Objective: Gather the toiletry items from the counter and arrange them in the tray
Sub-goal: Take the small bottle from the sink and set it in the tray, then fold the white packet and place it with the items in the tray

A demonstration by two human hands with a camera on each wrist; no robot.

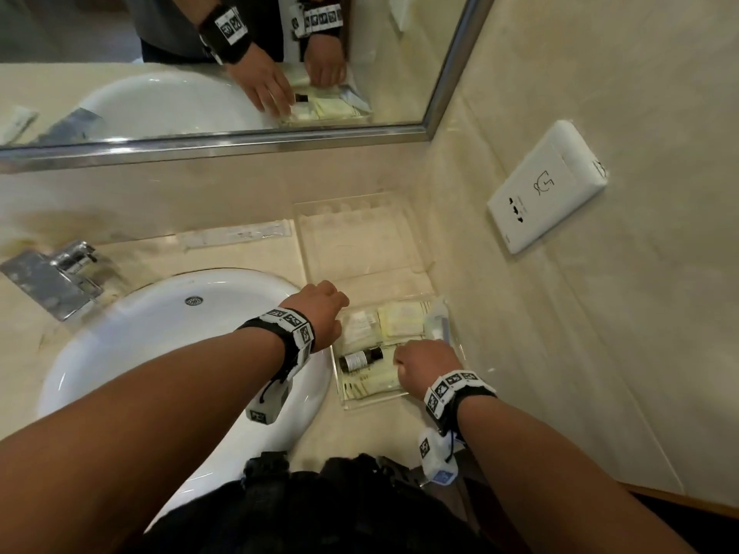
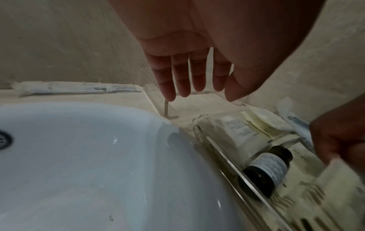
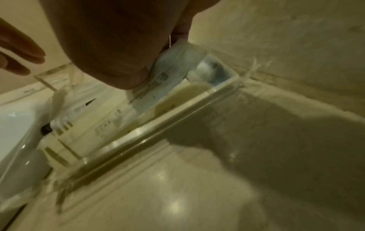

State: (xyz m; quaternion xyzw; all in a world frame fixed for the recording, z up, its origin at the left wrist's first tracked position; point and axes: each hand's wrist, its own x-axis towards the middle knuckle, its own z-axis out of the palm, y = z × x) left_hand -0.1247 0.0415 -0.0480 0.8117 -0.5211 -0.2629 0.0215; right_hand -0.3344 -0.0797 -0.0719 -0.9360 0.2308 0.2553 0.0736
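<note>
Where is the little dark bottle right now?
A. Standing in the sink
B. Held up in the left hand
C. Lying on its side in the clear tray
C: the dark bottle lies on its side inside the clear tray, among pale packets.

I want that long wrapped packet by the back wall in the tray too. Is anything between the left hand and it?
Nothing visible: bare counter lies between the left hand and the long packet; the sink sits nearer, clear of that path.

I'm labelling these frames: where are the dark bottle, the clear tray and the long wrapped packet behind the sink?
dark bottle (image 1: 360,358), head view, on its pale label.
clear tray (image 3: 158,123), right wrist view, on its near wall.
long wrapped packet (image 2: 69,89), left wrist view, mid-length.
</note>
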